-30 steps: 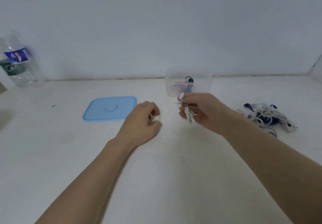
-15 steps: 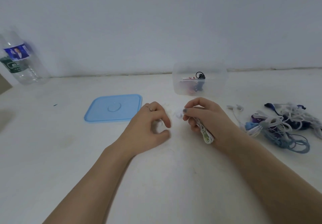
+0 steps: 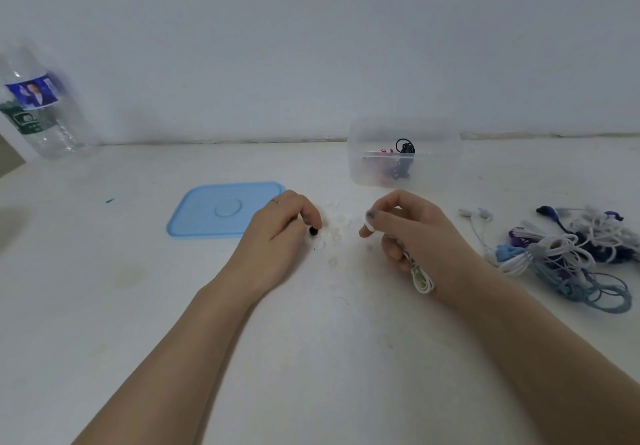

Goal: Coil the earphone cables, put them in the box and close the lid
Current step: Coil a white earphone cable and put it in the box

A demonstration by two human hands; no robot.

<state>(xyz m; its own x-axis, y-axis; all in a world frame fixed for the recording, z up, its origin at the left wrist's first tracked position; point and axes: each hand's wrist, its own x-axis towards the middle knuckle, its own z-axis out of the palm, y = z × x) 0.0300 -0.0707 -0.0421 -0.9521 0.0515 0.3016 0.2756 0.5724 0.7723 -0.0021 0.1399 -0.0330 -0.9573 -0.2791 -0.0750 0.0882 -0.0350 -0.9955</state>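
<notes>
My right hand (image 3: 412,233) holds a coiled white earphone cable (image 3: 420,276) in its curled fingers, with a white earbud pinched at the thumb and forefinger. My left hand (image 3: 277,233) rests on the table and pinches a small black ear tip (image 3: 313,231). Several small clear ear tips (image 3: 334,233) lie on the table between my hands. Behind them stands the clear plastic box (image 3: 436,154), open, with dark and red earphones inside. Its blue lid (image 3: 221,209) lies flat to the left. A tangled pile of white and blue earphone cables (image 3: 568,254) lies at the right.
A clear water bottle (image 3: 38,109) stands at the far left by the wall. A loose white earphone (image 3: 476,214) lies between the box and the pile. The white table (image 3: 311,358) meets the wall just behind the box.
The view has shifted a little. My left hand now pinches a small black ear tip, and the clear tips show on the table. My right hand keeps the coiled cable.
</notes>
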